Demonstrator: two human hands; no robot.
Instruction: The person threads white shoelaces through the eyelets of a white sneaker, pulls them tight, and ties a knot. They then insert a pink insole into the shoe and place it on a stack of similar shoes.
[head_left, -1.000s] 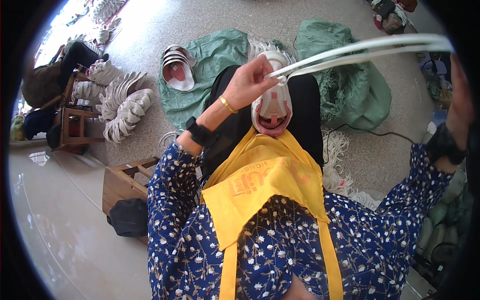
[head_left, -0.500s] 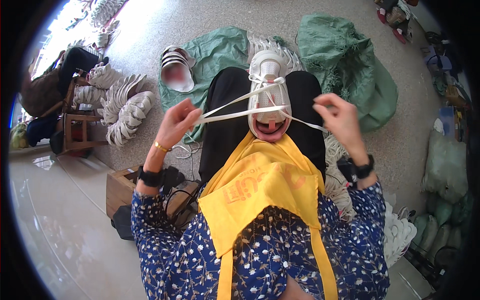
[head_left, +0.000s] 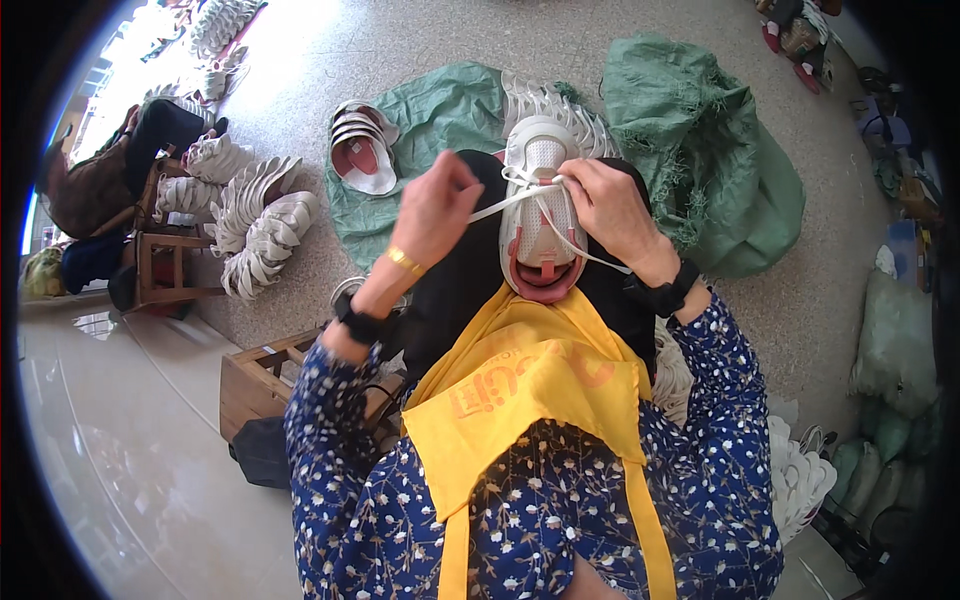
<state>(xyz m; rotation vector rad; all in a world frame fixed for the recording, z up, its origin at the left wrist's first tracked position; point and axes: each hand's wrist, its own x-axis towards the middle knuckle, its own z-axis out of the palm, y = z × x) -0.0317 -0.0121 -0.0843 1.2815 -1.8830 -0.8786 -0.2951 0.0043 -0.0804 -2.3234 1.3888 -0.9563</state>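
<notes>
A white mesh sneaker [head_left: 533, 240] with pink lining lies between my thighs, its toe pointing away from me. My left hand [head_left: 432, 212], left of the shoe, is closed on one end of a white shoelace [head_left: 497, 207], which runs taut to the upper eyelets. At the shoe's right edge, my right hand [head_left: 612, 212] pinches the lace close to the eyelets between thumb and fingers. Another length of lace hangs loose across the tongue toward my right wrist. Under the shoe's heel end spreads my yellow apron [head_left: 520, 370].
Ahead, a green sack sheet [head_left: 440, 110] bears stacked shoe pieces [head_left: 362, 150]. A bulky green sack [head_left: 700, 150] lies on the right. Rows of white shoe uppers [head_left: 265, 235] stand by a wooden stool [head_left: 165, 265] at left. A wooden box [head_left: 255, 385] sits near my left elbow.
Both hands have come inward from wide apart. My right hand has moved left onto the lace at the eyelets; my left hand has moved right, nearer the shoe, still holding lace.
</notes>
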